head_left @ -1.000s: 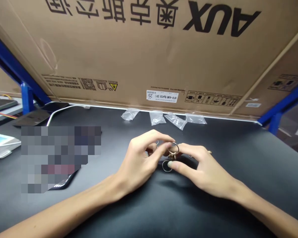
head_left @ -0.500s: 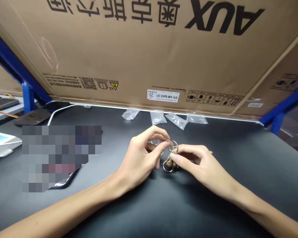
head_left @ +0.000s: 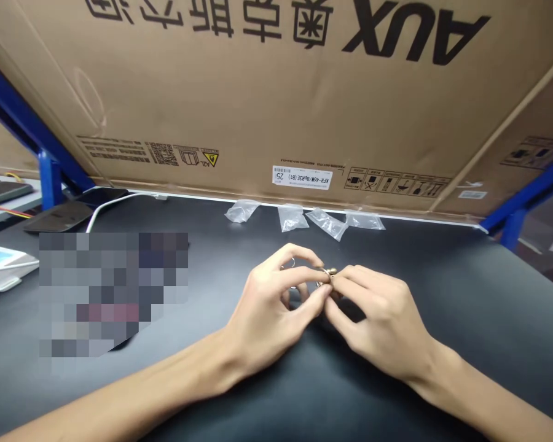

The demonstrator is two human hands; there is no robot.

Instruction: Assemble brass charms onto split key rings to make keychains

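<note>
My left hand [head_left: 274, 307] is closed in a pinch on a silver key ring [head_left: 321, 283] in the middle of the head view. Fingertip to fingertip with it, my right hand [head_left: 384, 310] is closed on brass-coloured keychain charms [head_left: 332, 271]. Only a small knob of the brass shows above the fingers; their full shape is hidden. Another thin silver ring [head_left: 293, 263] shows between the curled fingers of my left hand. Both hands are held just above the dark tabletop [head_left: 203, 282].
Several small clear plastic bags [head_left: 294, 217] lie along the table's back edge. Behind them stands a large cardboard box [head_left: 258, 104] between blue metal posts [head_left: 50, 178]. At the left are a pixelated area, a white cable [head_left: 102, 210] and a dark flat device [head_left: 59, 216].
My right hand has turned and moved its fingertips up against those of my left. The brass charms and lower ring, visible before, are now mostly covered by fingers.
</note>
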